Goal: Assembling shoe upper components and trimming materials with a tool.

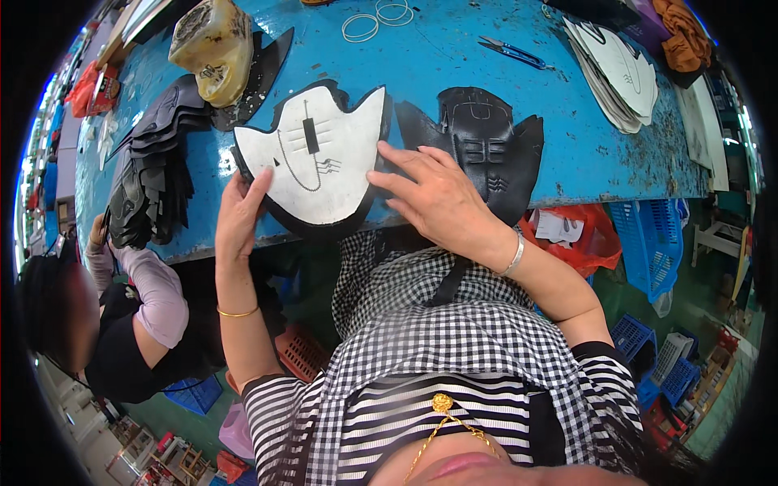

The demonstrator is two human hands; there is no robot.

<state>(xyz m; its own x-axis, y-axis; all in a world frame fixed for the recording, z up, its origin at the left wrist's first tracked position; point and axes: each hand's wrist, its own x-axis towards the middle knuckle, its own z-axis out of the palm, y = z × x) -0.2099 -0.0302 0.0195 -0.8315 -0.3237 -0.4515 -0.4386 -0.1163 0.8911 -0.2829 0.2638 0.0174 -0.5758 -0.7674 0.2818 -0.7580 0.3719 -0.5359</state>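
In front of me a white shoe-upper pattern piece (324,146) lies over a black layer that shows around its edges. It bears printed lines, a dark rectangle and a dotted curve. My left hand (241,211) grips its left edge, thumb on top and the other fingers mostly hidden at the side. My right hand (442,194) is spread, with fingertips touching the right edge of the piece. Just beyond that hand lies a black stitched shoe upper (484,134), partly covered by the hand.
On the blue table (454,65) are a stack of black pieces (162,121), a yellowish shoe-shaped block (212,49), thread snips (512,52) and a stack of white pieces (616,77). Another person (105,324) works at the left. Blue crates (648,243) stand right.
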